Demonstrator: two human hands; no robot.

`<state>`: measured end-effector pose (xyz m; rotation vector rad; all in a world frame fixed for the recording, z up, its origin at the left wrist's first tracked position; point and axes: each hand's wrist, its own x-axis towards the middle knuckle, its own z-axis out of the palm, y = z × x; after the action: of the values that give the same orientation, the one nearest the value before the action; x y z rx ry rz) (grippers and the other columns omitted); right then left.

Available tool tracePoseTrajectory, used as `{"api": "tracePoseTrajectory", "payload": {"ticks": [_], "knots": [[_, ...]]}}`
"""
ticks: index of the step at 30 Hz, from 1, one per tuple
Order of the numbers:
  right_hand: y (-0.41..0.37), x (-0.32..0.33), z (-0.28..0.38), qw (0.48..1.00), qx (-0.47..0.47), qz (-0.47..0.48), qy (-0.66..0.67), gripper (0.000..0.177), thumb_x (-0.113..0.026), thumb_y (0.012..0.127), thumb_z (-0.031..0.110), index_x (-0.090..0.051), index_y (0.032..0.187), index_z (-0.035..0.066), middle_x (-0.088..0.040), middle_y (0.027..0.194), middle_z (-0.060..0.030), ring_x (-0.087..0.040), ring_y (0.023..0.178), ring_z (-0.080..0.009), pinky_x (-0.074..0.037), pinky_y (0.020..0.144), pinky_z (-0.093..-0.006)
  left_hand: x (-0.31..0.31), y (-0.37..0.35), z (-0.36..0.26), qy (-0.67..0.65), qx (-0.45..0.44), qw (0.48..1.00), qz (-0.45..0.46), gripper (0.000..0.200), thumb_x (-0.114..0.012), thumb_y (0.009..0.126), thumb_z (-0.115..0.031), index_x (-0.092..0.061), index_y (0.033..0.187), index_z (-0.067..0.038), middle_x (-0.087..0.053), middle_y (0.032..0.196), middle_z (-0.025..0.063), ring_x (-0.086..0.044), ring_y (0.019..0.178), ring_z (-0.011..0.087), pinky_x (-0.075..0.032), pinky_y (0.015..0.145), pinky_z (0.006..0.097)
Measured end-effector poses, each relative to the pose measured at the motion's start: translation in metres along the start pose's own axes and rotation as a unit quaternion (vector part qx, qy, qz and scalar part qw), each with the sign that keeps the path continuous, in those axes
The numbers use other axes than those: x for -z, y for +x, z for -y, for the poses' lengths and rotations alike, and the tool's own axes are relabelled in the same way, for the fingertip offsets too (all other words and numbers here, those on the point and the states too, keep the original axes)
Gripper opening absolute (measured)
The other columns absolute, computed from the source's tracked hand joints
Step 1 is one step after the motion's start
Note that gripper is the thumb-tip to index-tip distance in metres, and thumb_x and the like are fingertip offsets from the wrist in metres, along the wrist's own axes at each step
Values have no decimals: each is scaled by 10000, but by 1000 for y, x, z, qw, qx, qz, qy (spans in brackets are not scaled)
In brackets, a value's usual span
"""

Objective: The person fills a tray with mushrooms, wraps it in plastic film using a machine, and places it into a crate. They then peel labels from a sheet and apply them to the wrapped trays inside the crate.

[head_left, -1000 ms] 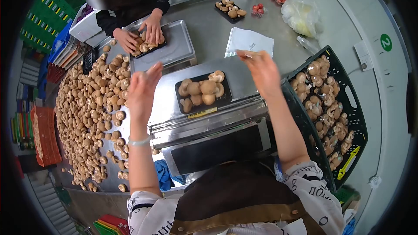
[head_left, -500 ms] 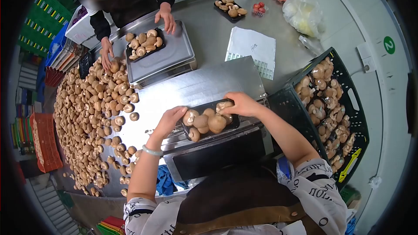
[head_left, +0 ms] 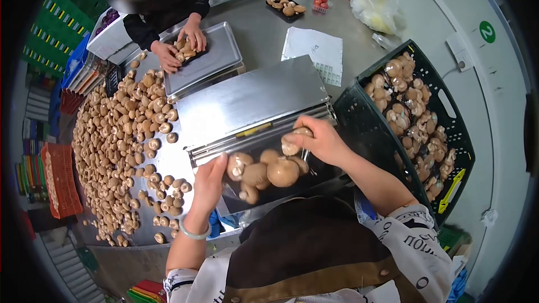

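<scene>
Brown mushrooms sit in a dark tray that the person holds with both hands. The tray is just in front of the shiny steel machine and close to the person's body. The left hand is on the tray's left side, and its fingers lie tight against the edge, holding it. The right hand is on the tray's far right corner, with its fingers curled over a mushroom there, gripping too. Something clear and shiny seems to lie over the mushrooms, but it is hard to tell. Just right of the right arm stands a black crate full of more mushrooms. On the left a big pile of loose mushrooms lies on the steel desk. At the far side of the desk another person's hands rest on a small tray of mushrooms on a scale. Near the scale lie a white paper and a plastic bag.
</scene>
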<state>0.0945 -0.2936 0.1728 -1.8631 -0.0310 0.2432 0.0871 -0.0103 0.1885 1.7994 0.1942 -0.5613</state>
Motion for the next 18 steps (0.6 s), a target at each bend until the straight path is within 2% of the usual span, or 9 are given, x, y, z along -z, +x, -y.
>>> {"api": "tracePoseTrajectory", "payload": {"ticks": [3, 4, 6, 9, 12, 13, 14, 16, 18], "knots": [[-26, -14, -44, 994, -83, 43, -53, 518, -690, 842, 488, -614, 857, -24, -630, 711, -131, -606, 667, -186, -478, 635, -323, -23, -6, 61, -9, 37, 999, 2, 440, -490, 1008, -351, -684, 921, 34, -601, 694, 15, -478, 640, 86, -406, 572, 298], [-33, -22, -63, 992, -86, 37, -83, 563, -661, 847, 524, -613, 894, -34, -642, 733, -176, -641, 689, -294, -490, 654, -367, -32, 3, 98, 28, -7, 1000, -14, 455, -492, 1003, -354, -668, 909, 55, -604, 658, 101, -499, 634, 138, -433, 614, 356], [-44, -39, -101, 983, -109, 6, -145, 575, -647, 853, 530, -600, 917, -39, -648, 779, -226, -647, 764, -395, -492, 692, -418, -42, 21, 146, 140, -27, 990, -16, 475, -492, 995, -359, -647, 869, 72, -601, 665, 202, -546, 607, 251, -439, 633, 410], [-51, -54, -163, 978, -149, -36, -140, 578, -630, 865, 530, -581, 919, -43, -640, 805, -261, -635, 819, -434, -481, 719, -455, -60, 37, 169, 256, -71, 961, -73, 407, -533, 969, -316, -625, 799, 42, -615, 703, 242, -590, 626, 407, -440, 602, 453], [-61, -55, -185, 977, -155, -97, -106, 570, -620, 874, 526, -567, 888, -41, -636, 810, -268, -633, 822, -432, -473, 711, -461, -70, 29, 168, 259, -143, 942, -158, 328, -570, 952, -283, -626, 837, 19, -625, 695, 218, -607, 616, 387, -445, 584, 441], [-66, -54, -175, 973, -183, -107, -86, 539, -623, 882, 500, -567, 872, -36, -636, 792, -250, -645, 796, -388, -477, 695, -435, -71, 23, 165, 216, -140, 950, -178, 280, -592, 953, -235, -580, 850, 25, -573, 608, 166, -534, 506, 246, -409, 523, 361], [-70, -49, -164, 966, -240, -87, -38, 465, -644, 887, 439, -560, 927, -16, -644, 786, -217, -651, 773, -332, -485, 692, -405, -67, 18, 169, 166, -112, 965, -171, 170, -628, 930, -154, -558, 939, 0, -583, 644, 106, -530, 554, 152, -402, 518, 317], [-78, -61, -185, 970, -177, -168, -14, 336, -639, 912, 308, -534, 1014, 5, -645, 762, -165, -651, 728, -286, -488, 675, -395, -65, 13, 190, 125, -167, 964, -166, 144, -619, 928, -95, -516, 1012, -40, -539, 685, 32, -468, 599, 86, -367, 517, 269], [-81, -73, -195, 973, -110, -198, 49, 249, -619, 923, 217, -516, 1043, 24, -615, 715, -96, -601, 640, -216, -457, 596, -349, -68, 11, 204, 43, -134, 974, -175, 166, -623, 915, -76, -502, 1017, -28, -524, 703, 27, -468, 630, 98, -387, 573, 266]]}}
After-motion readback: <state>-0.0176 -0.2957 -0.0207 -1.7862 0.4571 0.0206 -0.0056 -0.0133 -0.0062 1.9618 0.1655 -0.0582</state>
